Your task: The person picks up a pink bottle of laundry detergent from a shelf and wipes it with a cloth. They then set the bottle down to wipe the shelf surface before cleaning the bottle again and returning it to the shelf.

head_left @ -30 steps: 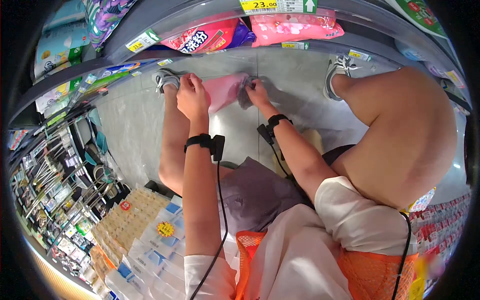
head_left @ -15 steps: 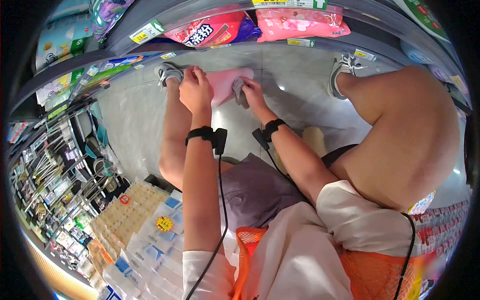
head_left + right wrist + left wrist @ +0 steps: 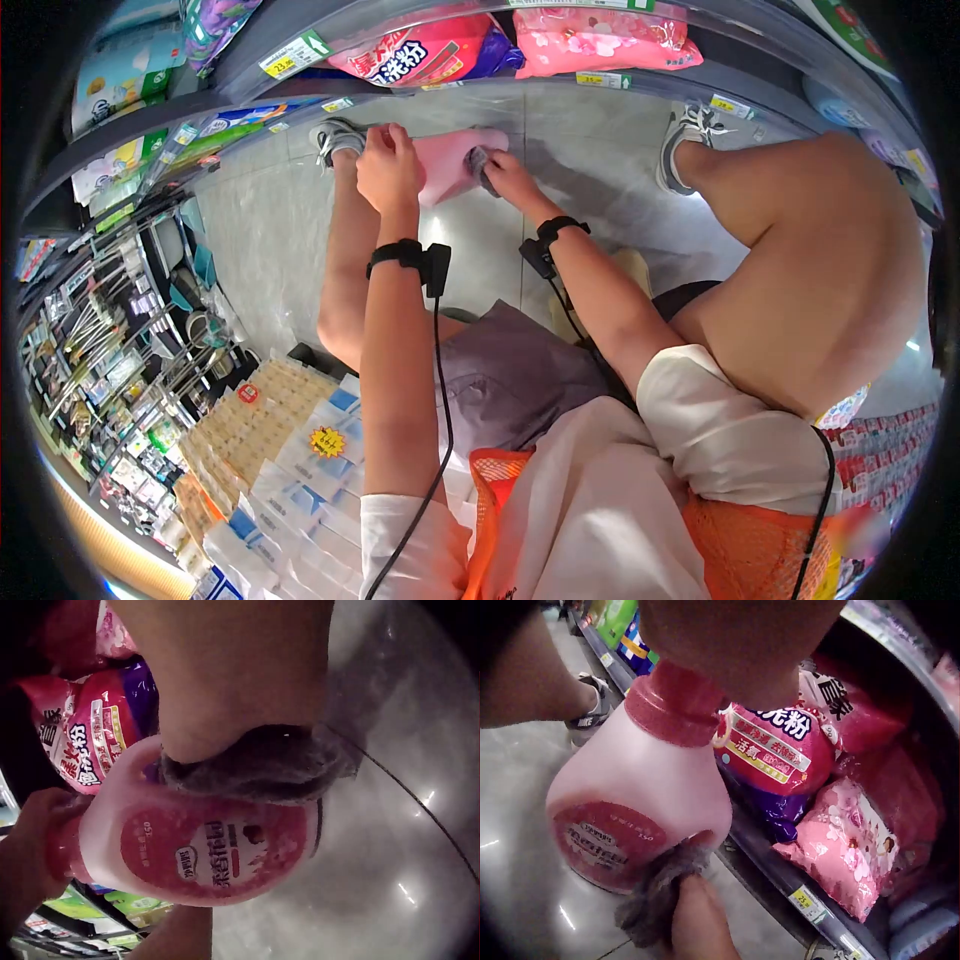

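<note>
My left hand grips a pink bottle by its red cap, and the bottle hangs tilted over the floor. In the left wrist view the bottle's pale body and its red printed label face the camera. My right hand holds a crumpled grey cloth against the bottle's side, close to the handle opening. In the right wrist view the cloth covers part of the bottle just above the label. The fingertips of the right hand are hidden behind the cloth there.
A low shelf with price tags runs in front, bearing a red bag of washing powder and a pink flowered bag. My shoes stand on grey floor either side. Packaged goods are stacked behind at left.
The right hand and cloth have shifted over the bottle's surface, first toward me and then back up toward the shelf. The left hand keeps its grip on the cap.
</note>
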`<state>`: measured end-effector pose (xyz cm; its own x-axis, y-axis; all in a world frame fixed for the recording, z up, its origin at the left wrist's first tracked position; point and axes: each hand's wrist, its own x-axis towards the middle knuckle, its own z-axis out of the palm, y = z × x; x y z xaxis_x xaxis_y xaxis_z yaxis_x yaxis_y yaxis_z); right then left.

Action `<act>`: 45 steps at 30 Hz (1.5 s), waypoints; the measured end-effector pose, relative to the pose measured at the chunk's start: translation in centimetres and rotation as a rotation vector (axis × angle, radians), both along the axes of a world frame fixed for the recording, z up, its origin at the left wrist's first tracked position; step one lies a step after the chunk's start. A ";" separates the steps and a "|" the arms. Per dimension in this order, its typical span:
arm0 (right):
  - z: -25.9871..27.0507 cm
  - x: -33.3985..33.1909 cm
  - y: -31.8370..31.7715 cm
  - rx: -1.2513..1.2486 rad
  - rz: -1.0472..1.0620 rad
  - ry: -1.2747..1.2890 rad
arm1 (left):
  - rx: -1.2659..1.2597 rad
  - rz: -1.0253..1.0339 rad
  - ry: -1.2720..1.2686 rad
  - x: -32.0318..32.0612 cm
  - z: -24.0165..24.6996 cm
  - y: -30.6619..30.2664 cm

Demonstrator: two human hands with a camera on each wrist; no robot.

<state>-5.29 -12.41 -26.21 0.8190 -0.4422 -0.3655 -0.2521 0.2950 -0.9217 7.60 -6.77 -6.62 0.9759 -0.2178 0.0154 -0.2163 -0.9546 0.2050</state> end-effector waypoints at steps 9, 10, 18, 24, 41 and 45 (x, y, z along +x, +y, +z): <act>-0.7 -1.3 0.5 -0.169 -0.098 -0.077 | 0.065 0.031 0.057 2.3 0.1 -0.5; -0.3 -2.0 0.9 -0.190 -0.093 -0.053 | 0.053 0.024 0.097 2.6 0.0 -0.3; -2.6 -3.1 3.5 -0.071 -0.068 0.261 | 0.045 -0.001 0.240 7.4 -1.0 0.2; -4.3 -1.0 4.8 0.182 -0.229 0.143 | 0.088 0.045 0.325 9.9 -1.3 1.3; 6.3 3.8 4.6 -0.575 0.000 -0.294 | -0.291 0.119 0.240 10.8 -2.8 7.3; 11.5 4.6 4.6 -0.568 0.099 -0.416 | -0.296 0.067 0.250 10.7 -3.3 9.6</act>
<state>-0.67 -7.81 -14.75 0.8871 -0.3877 0.2506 0.1529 -0.2654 -0.9519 18.27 2.81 -9.94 0.9695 -0.1750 -0.1718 -0.0638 -0.8564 0.5123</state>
